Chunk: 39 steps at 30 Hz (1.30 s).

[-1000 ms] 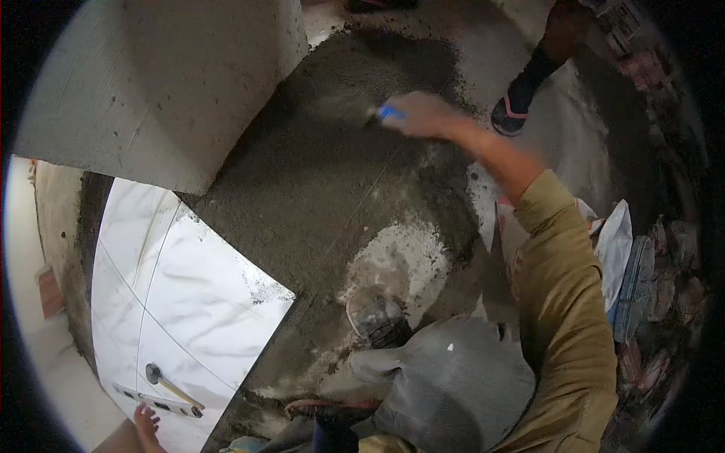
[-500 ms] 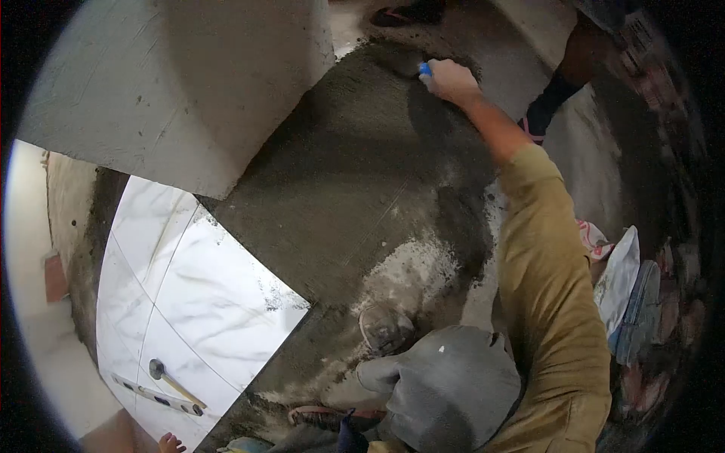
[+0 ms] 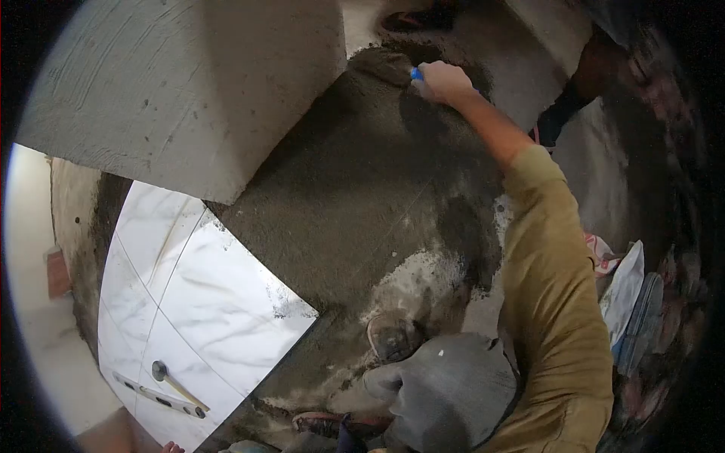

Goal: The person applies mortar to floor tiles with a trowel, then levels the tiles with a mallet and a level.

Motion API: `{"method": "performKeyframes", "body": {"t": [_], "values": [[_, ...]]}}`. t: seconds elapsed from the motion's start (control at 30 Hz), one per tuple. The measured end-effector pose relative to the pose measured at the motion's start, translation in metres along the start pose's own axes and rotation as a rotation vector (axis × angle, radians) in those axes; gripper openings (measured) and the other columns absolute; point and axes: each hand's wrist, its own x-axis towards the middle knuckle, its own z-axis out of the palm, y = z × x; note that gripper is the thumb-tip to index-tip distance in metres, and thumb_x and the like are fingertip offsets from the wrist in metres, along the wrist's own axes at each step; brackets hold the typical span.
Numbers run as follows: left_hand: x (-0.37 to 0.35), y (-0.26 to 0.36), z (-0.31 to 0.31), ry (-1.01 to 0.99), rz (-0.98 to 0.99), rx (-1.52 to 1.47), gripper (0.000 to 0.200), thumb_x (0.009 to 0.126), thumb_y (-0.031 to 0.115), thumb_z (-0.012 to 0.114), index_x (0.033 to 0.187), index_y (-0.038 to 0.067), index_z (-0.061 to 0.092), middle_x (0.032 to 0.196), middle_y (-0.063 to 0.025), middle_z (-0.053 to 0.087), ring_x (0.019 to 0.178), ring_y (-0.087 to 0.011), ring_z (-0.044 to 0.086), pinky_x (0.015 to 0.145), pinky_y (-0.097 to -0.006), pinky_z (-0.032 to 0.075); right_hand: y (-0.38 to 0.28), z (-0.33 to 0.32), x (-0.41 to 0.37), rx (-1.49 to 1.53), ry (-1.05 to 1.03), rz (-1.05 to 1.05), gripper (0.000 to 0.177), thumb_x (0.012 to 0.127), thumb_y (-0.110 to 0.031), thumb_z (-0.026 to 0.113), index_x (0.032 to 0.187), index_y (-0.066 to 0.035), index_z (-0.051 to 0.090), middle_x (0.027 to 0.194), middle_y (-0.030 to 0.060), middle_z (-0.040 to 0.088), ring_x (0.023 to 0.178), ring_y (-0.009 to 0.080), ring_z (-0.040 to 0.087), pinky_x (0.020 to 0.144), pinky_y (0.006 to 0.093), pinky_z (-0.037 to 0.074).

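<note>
My right hand (image 3: 445, 81) reaches to the far end of the grey mortar bed (image 3: 347, 189), closed around the blue handle of a trowel (image 3: 387, 69). The trowel's blade lies against the mortar, coated in the same grey and hard to tell from it. At the bottom edge, only the fingertips of my left hand (image 3: 173, 448) show beside the white marbled tiles (image 3: 219, 279); they look apart, with nothing visible in them. On those tiles rest a rubber mallet (image 3: 160, 370) and a spirit level (image 3: 155, 396).
A grey plastered block (image 3: 151, 98) juts over the upper left of the mortar. Another person's leg (image 3: 578, 90) stands at the upper right. Bags (image 3: 623, 291) lie on the right. My shoe (image 3: 394, 337) and grey-clad knee (image 3: 453, 385) are in the foreground.
My right hand has moved slightly left and down with the trowel, whose blade now shows more. The view has shifted a little, and less of my left hand is visible.
</note>
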Motion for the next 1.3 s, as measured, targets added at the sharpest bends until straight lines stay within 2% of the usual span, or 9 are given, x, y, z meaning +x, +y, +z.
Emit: {"method": "performKeyframes", "body": {"t": [0.17, 0.23, 0.33, 0.5, 0.63, 1.0, 1.1, 1.17, 1.3], "values": [[-0.013, 0.035, 0.022, 0.022, 0.060, 0.003, 0.040, 0.098, 0.015, 0.046, 0.136, 0.003, 0.051, 0.128, -0.0146, 0.059, 0.112, -0.0275, 0.059, 0.098, -0.0415, 0.047, 0.001, 0.004, -0.003, 0.030, -0.100, -0.004, 0.048, 0.095, -0.042, 0.054, 0.123, -0.004, 0.059, 0.116, 0.0199, 0.065, 0.110, 0.0375, 0.062, 0.091, 0.0503, 0.051], [-0.008, 0.039, 0.020, 0.045, 0.030, 0.012, 0.040, 0.097, 0.013, 0.048, 0.136, 0.004, 0.051, 0.129, -0.0147, 0.058, 0.112, -0.0278, 0.059, 0.099, -0.0424, 0.047, 0.020, 0.012, 0.008, 0.160, -0.019, 0.249, 0.047, 0.095, -0.042, 0.055, 0.121, -0.004, 0.061, 0.111, 0.0208, 0.067, 0.107, 0.0385, 0.063, 0.090, 0.0505, 0.052], [0.006, 0.037, 0.021, 0.052, 0.068, 0.035, 0.040, 0.097, 0.014, 0.049, 0.136, 0.004, 0.051, 0.129, -0.0148, 0.058, 0.112, -0.0279, 0.060, 0.099, -0.0424, 0.047, 0.047, 0.018, 0.001, 0.136, -0.001, 0.256, 0.045, 0.095, -0.041, 0.055, 0.114, -0.002, 0.065, 0.100, 0.0208, 0.070, 0.098, 0.0396, 0.067, 0.085, 0.0497, 0.054], [0.028, 0.024, 0.041, 0.074, 0.146, 0.071, 0.040, 0.097, 0.014, 0.050, 0.136, 0.004, 0.051, 0.129, -0.0149, 0.058, 0.112, -0.0280, 0.060, 0.099, -0.0423, 0.047, 0.029, 0.013, -0.085, 0.125, 0.058, -0.046, 0.042, 0.092, -0.043, 0.057, 0.113, -0.008, 0.066, 0.107, 0.0182, 0.069, 0.100, 0.0370, 0.067, 0.090, 0.0512, 0.052], [0.047, 0.022, 0.037, 0.106, 0.221, 0.129, 0.041, 0.097, 0.014, 0.051, 0.136, 0.004, 0.051, 0.129, -0.0150, 0.058, 0.112, -0.0281, 0.060, 0.099, -0.0423, 0.047, 0.042, 0.031, -0.102, 0.140, -0.158, -0.127, 0.044, 0.089, -0.046, 0.060, 0.119, -0.014, 0.066, 0.110, 0.0170, 0.068, 0.107, 0.0378, 0.063, 0.093, 0.0509, 0.050], [0.055, -0.016, 0.035, 0.307, 0.350, 0.222, 0.042, 0.096, 0.014, 0.055, 0.137, 0.005, 0.051, 0.129, -0.0154, 0.058, 0.112, -0.0285, 0.060, 0.099, -0.0421, 0.047, 0.060, 0.043, -0.046, 0.108, 0.125, 0.321, 0.041, 0.091, -0.034, 0.061, 0.113, 0.000, 0.056, 0.100, 0.0209, 0.066, 0.094, 0.0358, 0.067, 0.078, 0.0466, 0.055], [0.060, -0.016, 0.026, 0.369, 0.401, 0.266, 0.042, 0.096, 0.015, 0.055, 0.137, 0.005, 0.051, 0.129, -0.0155, 0.059, 0.112, -0.0286, 0.060, 0.099, -0.0421, 0.047, 0.002, 0.033, -0.057, 1.088, -0.182, 0.367, 0.034, 0.083, -0.022, 0.071, 0.106, -0.004, 0.053, 0.084, 0.0071, 0.060, 0.071, 0.0166, 0.062, 0.052, 0.0351, 0.053], [0.075, -0.005, 0.012, 0.411, 0.462, 0.302, 0.042, 0.096, 0.015, 0.056, 0.137, 0.005, 0.051, 0.129, -0.0155, 0.059, 0.112, -0.0287, 0.060, 0.099, -0.0421, 0.047, -0.026, 0.048, -0.051, 1.405, -0.203, 0.204, 0.033, 0.082, -0.025, 0.072, 0.102, -0.007, 0.052, 0.077, 0.0039, 0.057, 0.060, 0.0150, 0.058, 0.050, 0.0337, 0.051], [0.109, 0.029, -0.019, 0.502, 0.585, 0.382, 0.043, 0.096, 0.015, 0.057, 0.137, 0.005, 0.051, 0.129, -0.0156, 0.059, 0.112, -0.0288, 0.060, 0.099, -0.0420, 0.047, -0.114, 0.040, -0.005, 1.381, -0.124, 0.437, 0.033, 0.084, -0.025, 0.069, 0.102, -0.004, 0.051, 0.080, 0.0088, 0.057, 0.062, 0.0190, 0.059, 0.048, 0.0348, 0.051]]}}
